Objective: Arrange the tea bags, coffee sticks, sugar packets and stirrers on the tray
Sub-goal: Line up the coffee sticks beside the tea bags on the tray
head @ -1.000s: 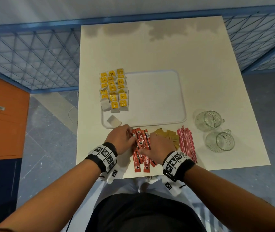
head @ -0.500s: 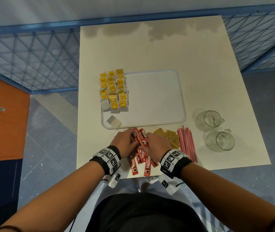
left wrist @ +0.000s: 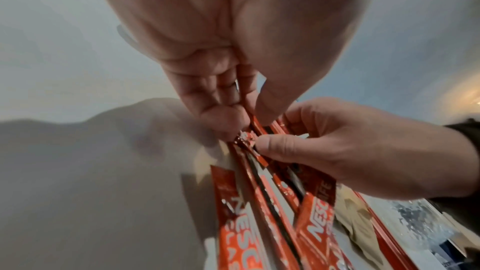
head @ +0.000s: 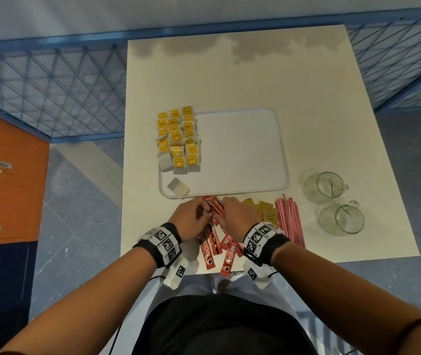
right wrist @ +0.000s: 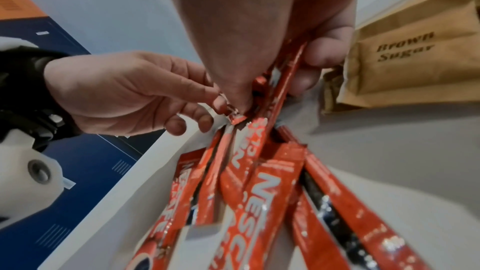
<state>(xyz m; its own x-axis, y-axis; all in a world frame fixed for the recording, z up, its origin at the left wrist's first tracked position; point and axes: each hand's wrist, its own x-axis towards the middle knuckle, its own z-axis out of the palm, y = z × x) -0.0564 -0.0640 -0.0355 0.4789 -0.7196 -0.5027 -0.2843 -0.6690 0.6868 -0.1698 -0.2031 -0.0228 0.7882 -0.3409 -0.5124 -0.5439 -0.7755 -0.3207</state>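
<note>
Several red coffee sticks (head: 213, 242) lie bunched at the table's near edge, just in front of the white tray (head: 242, 149). My left hand (head: 191, 220) and right hand (head: 235, 216) both pinch the far ends of the coffee sticks (left wrist: 262, 202) together, lifting them; in the right wrist view the coffee sticks (right wrist: 249, 171) fan out below the fingers. Yellow-tagged tea bags (head: 178, 139) stand in rows on the tray's left side, with one loose tea bag (head: 178, 187) at its near left corner. Brown sugar packets (head: 263, 210) and red-striped stirrers (head: 290, 221) lie right of my hands.
Two glass mugs (head: 323, 187) (head: 341, 219) stand at the right of the table (head: 230, 78). Blue mesh railing (head: 50, 93) runs behind and beside it. An orange cabinet (head: 1, 175) is at the left.
My hands have drawn closer together and raised the far ends of the coffee sticks, gathering them into a tighter bunch. The other items have not moved.
</note>
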